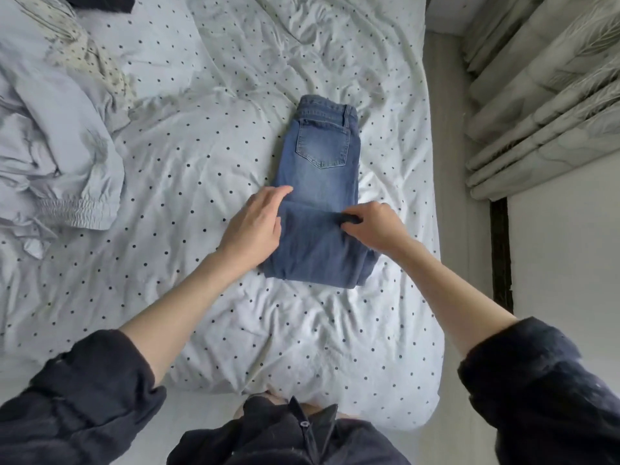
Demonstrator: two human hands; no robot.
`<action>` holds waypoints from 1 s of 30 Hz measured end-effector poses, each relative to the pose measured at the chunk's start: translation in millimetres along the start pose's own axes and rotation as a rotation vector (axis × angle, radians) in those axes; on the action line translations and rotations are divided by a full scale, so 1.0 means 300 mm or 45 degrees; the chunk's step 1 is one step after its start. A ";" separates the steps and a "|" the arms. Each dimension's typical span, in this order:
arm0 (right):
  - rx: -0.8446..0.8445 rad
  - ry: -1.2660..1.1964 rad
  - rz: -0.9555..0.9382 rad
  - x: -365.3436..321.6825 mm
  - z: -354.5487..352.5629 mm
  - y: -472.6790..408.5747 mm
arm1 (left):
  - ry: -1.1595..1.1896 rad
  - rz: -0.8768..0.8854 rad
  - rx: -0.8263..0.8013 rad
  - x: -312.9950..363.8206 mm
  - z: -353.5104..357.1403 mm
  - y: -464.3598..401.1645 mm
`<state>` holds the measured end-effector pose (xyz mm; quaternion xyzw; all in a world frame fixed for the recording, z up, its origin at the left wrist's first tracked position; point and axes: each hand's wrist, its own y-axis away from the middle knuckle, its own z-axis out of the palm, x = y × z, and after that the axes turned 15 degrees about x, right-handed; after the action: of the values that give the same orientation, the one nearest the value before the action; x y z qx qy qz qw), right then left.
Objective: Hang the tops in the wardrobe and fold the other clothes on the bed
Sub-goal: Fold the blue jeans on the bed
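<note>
on the bed [201, 162], left hand [253, 223] presses flat on jeans [318, 182]; right hand [375, 226] fingers pinch the fold.

Folded jeans [318, 196] lay on dotted bed cover [201, 297], between both hands. Left hand [255, 223] rested flat on left edge. Right hand [372, 226] pinched folded edge. Pale crumpled garment [57, 162] far left of left hand.

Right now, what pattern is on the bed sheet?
White bed sheet with small dark polka dots, seen in the head view.
</note>
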<state>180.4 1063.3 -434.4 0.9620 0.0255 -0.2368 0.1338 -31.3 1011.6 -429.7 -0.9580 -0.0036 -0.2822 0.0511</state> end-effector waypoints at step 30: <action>0.374 0.383 -0.465 0.121 0.280 0.169 | -0.163 0.296 -0.098 -0.122 0.247 0.123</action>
<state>180.7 991.3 -510.2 0.9749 0.1834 -0.1128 -0.0571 -20.7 983.1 -514.9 -0.9692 0.1152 -0.2125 0.0463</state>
